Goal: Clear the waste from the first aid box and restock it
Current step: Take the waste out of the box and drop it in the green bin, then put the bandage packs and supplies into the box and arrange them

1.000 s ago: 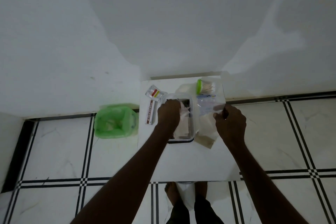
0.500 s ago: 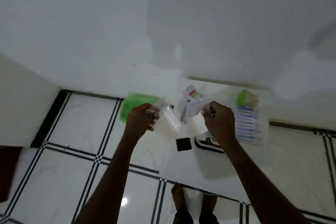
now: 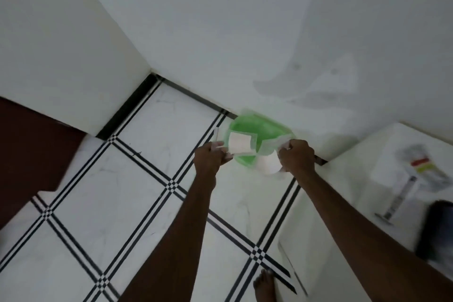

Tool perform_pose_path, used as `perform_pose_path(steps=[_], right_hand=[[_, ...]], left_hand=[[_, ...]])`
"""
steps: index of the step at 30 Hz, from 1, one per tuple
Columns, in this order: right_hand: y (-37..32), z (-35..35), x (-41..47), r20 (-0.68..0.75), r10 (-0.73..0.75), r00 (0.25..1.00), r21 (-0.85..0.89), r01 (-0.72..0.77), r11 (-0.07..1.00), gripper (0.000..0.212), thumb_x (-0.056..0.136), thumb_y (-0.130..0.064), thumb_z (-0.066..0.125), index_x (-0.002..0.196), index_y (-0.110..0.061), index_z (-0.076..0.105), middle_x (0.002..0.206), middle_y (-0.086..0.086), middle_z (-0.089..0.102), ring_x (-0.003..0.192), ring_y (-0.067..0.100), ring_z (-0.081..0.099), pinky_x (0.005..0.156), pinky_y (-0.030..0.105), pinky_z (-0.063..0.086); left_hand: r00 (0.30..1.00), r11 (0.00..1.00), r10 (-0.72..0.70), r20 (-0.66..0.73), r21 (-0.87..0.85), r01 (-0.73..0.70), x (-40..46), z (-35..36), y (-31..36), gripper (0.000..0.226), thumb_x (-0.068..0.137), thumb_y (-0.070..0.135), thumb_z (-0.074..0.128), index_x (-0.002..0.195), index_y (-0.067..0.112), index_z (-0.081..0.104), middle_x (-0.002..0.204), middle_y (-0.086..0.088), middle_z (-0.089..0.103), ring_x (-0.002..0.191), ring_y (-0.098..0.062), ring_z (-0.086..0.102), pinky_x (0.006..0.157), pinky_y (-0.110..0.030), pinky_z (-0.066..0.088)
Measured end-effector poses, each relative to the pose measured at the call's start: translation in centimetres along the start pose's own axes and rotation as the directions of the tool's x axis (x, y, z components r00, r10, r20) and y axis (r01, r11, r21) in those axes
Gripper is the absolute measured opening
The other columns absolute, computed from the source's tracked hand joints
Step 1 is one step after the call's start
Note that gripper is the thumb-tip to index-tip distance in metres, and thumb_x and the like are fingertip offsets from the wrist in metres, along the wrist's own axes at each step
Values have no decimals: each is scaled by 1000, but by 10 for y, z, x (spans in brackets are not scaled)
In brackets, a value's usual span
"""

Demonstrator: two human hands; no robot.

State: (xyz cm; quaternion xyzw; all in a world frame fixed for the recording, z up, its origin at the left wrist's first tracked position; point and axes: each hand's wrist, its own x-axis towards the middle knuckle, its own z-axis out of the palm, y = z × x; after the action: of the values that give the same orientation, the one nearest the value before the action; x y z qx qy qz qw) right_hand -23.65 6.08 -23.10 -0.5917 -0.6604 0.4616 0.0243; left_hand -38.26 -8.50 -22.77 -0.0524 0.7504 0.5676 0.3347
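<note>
Both hands are held out over a green bin that stands on the floor against the wall. My left hand pinches a clear wrapper with a white pad inside it, right above the bin. My right hand grips another clear wrapper and a white roll at the bin's near right edge. The first aid box is out of view.
A low white table stands at the right, bearing a packet with a red and yellow label and a dark object at the frame edge. My bare foot is on the tiled floor. A dark red surface lies at the left.
The view has swung left from the table to the bin. Both hands have carried the wrappers and white pieces from the box on the table to above the green bin.
</note>
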Motion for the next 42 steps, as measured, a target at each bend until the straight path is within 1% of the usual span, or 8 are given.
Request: perform_pose_path(steps=[5,8,11,17,23,26,30,42], right_hand=[[4,74,65,-57,120,991,-22,-122,992,30,79,-10,56,102,5,67,101,23,72,101,38,67,81,33,51],[25,114,124,-23,223,975,47,-222,974,41,63,-10,65,102,5,66,97,21,74,94,35,72,83,40,59],[67,149,174,42,258,965,104,-261,960,53,57,-31,69,99,2,65,92,19,74,80,33,74,74,48,62],[90,152,170,186,268,945,149,-297,943,28,66,-26,62,86,-5,61,91,20,72,69,29,66,72,44,61],[17,89,103,199,235,951,370,-295,881,11,84,-14,62,77,-4,61,101,33,70,71,29,66,80,51,60],[-22,38,60,220,151,964,493,-243,835,16,88,-8,58,76,3,60,113,45,57,67,29,56,70,42,56],[-53,-48,-5,137,44,990,557,-114,823,10,87,-16,61,85,-10,68,97,25,73,84,36,72,73,38,59],[8,-289,-149,-36,22,999,677,8,736,21,92,-12,56,102,3,67,95,25,71,80,34,68,83,44,56]], left_hand=[[996,990,-69,-52,-125,62,91,11,-51,29,80,-17,60,109,-14,62,108,-32,62,75,-33,69,62,-29,62],[996,987,-92,5,-131,92,136,28,-87,19,83,-12,60,102,-10,61,110,-31,61,83,-33,69,65,-29,62],[972,969,-166,168,-153,192,152,44,-111,9,92,-3,58,84,0,56,99,-22,57,82,-27,64,79,-35,59],[956,960,-221,190,-131,248,149,50,-125,5,91,1,58,96,2,58,95,-18,55,88,-30,58,84,-34,55],[959,972,-144,244,-148,184,99,47,-60,26,92,11,59,113,-4,64,102,-20,68,94,-28,68,93,-36,56],[958,973,-75,278,-190,132,55,50,-12,28,92,11,58,115,-4,65,101,-20,69,95,-27,69,92,-35,57],[936,973,13,351,-219,69,-13,60,49,28,94,15,55,114,2,68,110,-19,72,104,-29,70,89,-34,56],[750,996,78,657,-87,-28,-237,177,106,33,99,18,45,118,0,66,115,-25,69,108,-36,67,98,-43,53]])
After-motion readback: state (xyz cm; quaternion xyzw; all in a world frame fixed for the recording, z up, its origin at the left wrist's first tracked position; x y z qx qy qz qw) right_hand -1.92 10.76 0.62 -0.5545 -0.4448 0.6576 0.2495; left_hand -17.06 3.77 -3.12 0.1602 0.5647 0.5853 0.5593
